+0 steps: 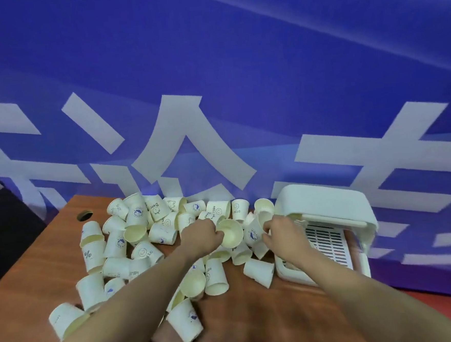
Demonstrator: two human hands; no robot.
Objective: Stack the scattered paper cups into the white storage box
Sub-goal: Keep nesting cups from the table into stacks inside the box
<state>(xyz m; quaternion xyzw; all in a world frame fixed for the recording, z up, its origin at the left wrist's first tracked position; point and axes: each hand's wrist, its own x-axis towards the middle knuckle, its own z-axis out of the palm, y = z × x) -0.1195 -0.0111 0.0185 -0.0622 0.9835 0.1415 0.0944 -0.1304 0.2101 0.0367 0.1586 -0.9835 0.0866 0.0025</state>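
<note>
The left hand (pixel 202 235) is gripping one paper cup (pixel 231 233) by its rim. The right hand (pixel 283 232) is pinching another cup (pixel 255 231). The white storage box (pixel 326 212) is sitting just right of it.

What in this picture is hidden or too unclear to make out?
- Head view, inside of the white storage box: the right hand and forearm cover part of it, so any cups within cannot be counted.
- Left hand: its fingertips are tucked behind the cup it grips.
- Cup prints: mostly too small and blurred to read.
- Wooden table: its near side is cut off by the bottom edge.
- Blue banner: its white characters are cropped.
</note>
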